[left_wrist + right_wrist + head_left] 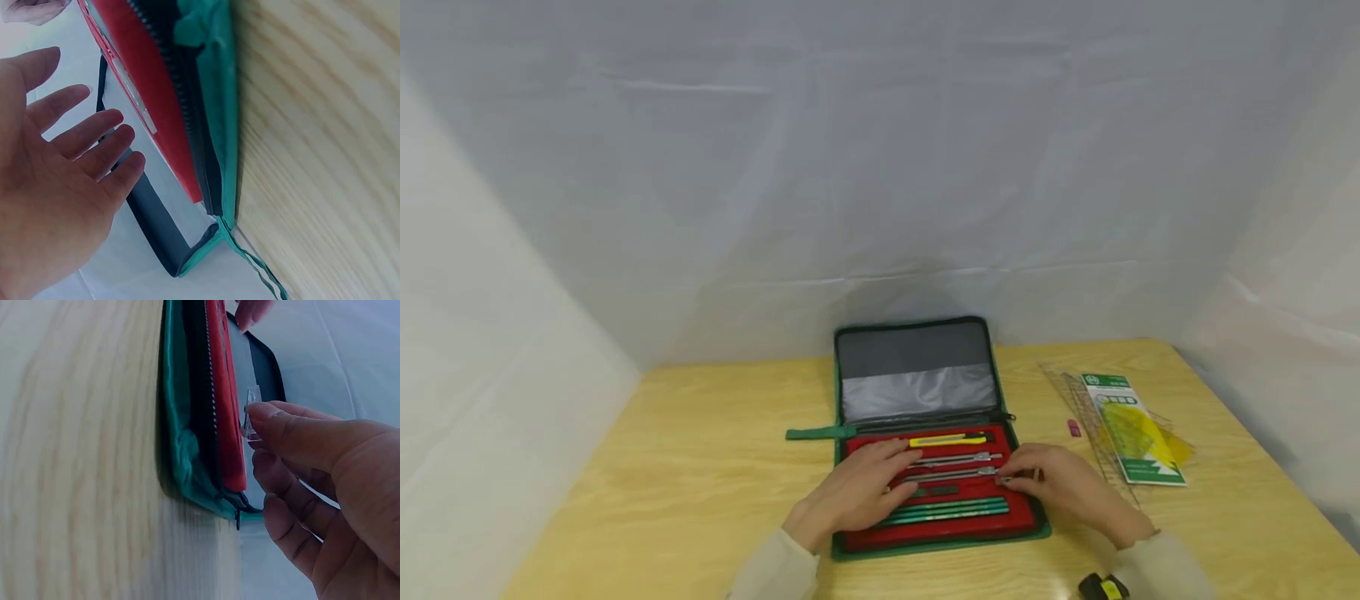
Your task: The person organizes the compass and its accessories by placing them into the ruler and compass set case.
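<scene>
A green zip case [940,550] lies unfolded on the table, its lid leaning back, with a red insert [1022,521] inside. The insert bears a yellow utility knife [947,440], two metal compasses [951,476], a dark flat piece [943,491] and several green pencils [951,510]. My right hand [1063,483] pinches a small clear plastic piece [252,415] between thumb and index finger, over the insert's right side. With fingers spread and relaxed, my left hand [69,156] hovers over the insert's left half, hiding part of it.
To the right lie a green-and-white packet [1150,471] with yellow drawing shapes, clear rulers [1078,408] and a small pink item [1074,428]. A black-and-yellow object [1105,587] sits by the right sleeve. The case's green strap [812,433] sticks out leftward.
</scene>
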The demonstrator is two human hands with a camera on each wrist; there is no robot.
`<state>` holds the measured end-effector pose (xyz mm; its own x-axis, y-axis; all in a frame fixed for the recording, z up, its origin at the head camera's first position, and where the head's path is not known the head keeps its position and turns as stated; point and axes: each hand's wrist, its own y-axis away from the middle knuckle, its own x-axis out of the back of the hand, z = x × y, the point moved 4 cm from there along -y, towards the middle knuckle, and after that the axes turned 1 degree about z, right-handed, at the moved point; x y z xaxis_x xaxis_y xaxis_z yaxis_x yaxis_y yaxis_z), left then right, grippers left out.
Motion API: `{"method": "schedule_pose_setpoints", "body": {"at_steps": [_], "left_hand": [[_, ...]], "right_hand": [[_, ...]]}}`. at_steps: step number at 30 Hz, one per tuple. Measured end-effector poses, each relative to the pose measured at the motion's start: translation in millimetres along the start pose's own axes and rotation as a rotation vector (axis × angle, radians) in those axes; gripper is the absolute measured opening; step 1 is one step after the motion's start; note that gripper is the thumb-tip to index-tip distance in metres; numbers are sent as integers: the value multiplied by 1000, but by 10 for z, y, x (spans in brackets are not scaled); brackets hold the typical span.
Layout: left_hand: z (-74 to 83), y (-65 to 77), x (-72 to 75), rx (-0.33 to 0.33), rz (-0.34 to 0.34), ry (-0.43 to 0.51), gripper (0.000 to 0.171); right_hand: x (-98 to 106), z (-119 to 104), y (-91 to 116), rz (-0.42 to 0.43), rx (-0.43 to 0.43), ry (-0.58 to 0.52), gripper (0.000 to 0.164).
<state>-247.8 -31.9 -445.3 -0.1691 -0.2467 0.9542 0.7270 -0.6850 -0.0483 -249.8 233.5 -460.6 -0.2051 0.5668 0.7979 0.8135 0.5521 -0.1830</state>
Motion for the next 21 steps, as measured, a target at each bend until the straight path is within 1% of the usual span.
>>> {"method": "schedule_pose_setpoints", "body": {"at_steps": [7,13,15,21], "left_hand": [[-25,43,7,11,6,13,48],[-27,39,3,15,9,25,47],[-28,38,-3,15,6,22,47],[-40,47,-25,19,1,13,47]], "right_hand": [[-39,-13,-33,-19,45,-34,15],[-56,8,-24,17,67,-47,14],[-58,14,-17,34,61,-34,14],[-58,26,23,81,8,38,13]]}}
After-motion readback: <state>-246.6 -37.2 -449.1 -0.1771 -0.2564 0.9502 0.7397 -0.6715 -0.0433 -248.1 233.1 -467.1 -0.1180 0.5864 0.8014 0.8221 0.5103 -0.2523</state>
